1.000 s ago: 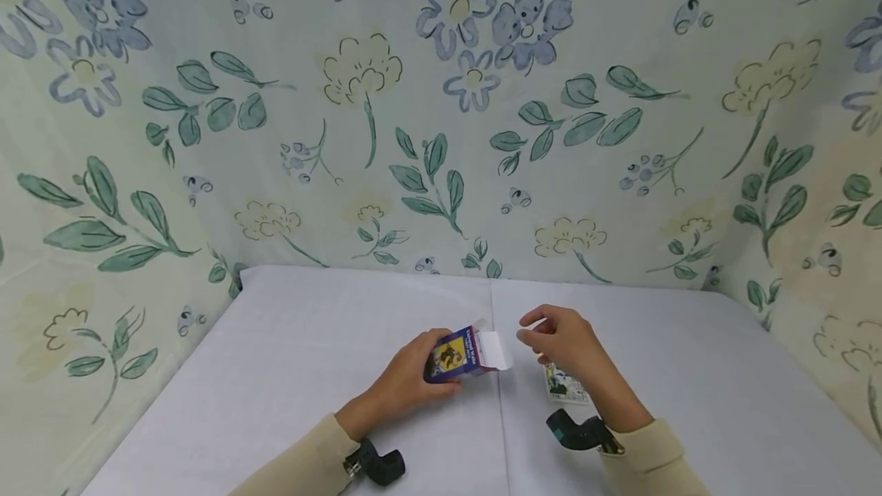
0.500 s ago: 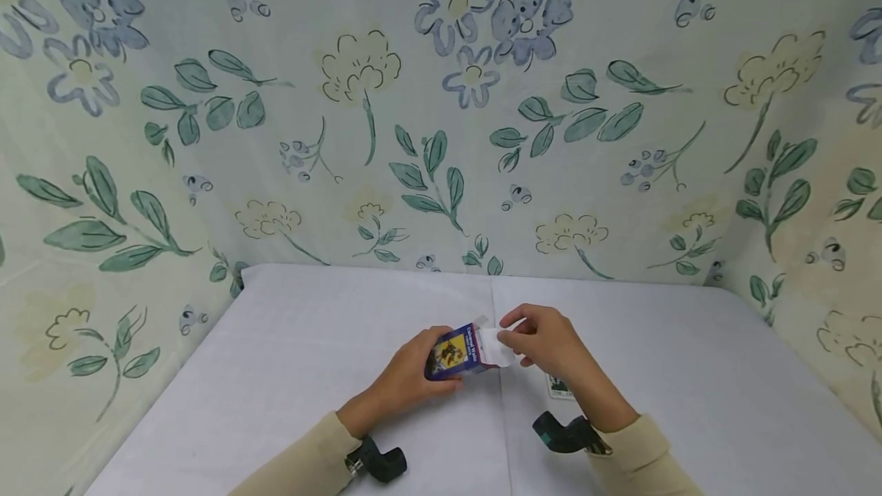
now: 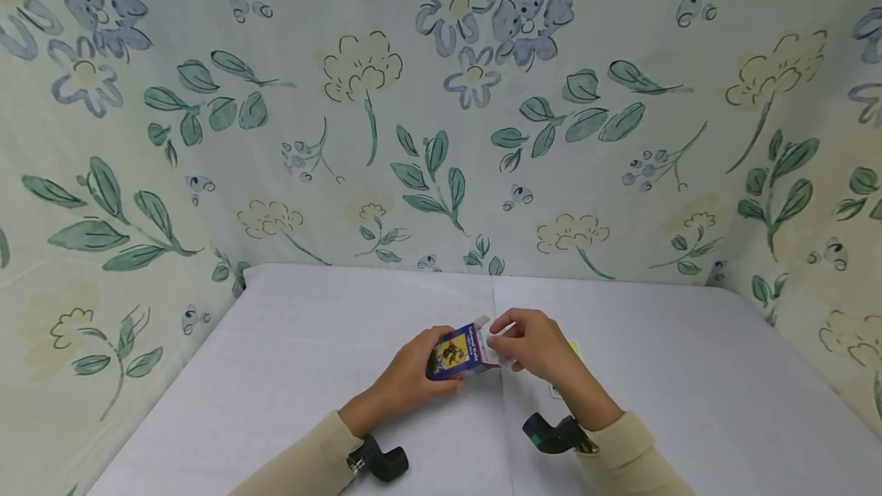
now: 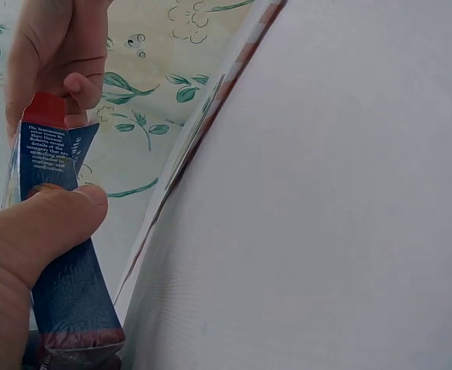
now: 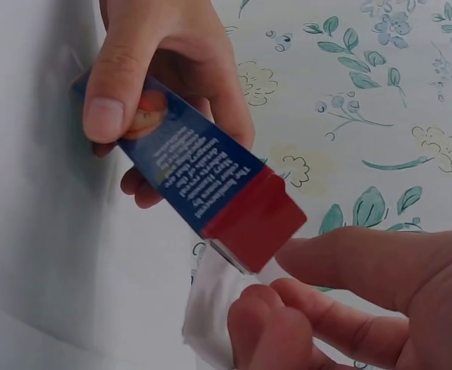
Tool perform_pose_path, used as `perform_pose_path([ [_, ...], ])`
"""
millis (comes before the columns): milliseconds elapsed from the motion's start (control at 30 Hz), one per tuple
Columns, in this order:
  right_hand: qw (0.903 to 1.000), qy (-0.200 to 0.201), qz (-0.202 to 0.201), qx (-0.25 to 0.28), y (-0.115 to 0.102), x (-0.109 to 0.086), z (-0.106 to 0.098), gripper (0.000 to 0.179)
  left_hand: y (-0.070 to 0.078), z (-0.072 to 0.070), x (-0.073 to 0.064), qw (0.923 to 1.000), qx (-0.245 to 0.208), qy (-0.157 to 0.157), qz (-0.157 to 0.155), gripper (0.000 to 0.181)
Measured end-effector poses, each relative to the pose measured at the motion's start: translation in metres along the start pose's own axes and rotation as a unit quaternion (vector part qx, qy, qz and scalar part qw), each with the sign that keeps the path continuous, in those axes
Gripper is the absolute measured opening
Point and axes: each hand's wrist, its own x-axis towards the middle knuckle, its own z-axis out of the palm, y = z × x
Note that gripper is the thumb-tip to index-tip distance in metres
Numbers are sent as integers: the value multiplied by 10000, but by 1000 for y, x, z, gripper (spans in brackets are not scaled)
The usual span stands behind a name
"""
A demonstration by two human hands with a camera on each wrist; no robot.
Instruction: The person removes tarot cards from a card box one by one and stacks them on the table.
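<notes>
My left hand (image 3: 406, 370) grips a small blue card box (image 3: 453, 354) with a yellow picture panel, its thumb lying along the printed narrow side in the left wrist view. The box is tilted, its open end facing right. A red side flap (image 5: 260, 223) and a white end flap (image 5: 210, 304) stick out there. My right hand (image 3: 534, 343) is at that end, thumb and fingers curled and pinching at the white flap; the fingertips partly cover it. Beneath the right forearm lies a printed card (image 3: 555, 391), mostly hidden; I cannot tell whether it is one or a stack.
A white cloth (image 3: 331, 327) covers the table, with a crease down its middle. Flowered fabric (image 3: 441, 136) hangs behind and at both sides. Dark wrist cameras (image 3: 382, 461) are strapped to both forearms.
My right hand has moved left from above the printed card to the box's open end, and its fingers now meet the white flap. The left hand and box have stayed nearly still.
</notes>
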Motion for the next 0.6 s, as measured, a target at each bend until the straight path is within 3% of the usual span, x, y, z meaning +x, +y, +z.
perform_pose_path([
  [600, 9996, -70, 110, -230, 6, 6, 12, 27, -1, 0, 0, 10000, -77, -24, 28, 79],
])
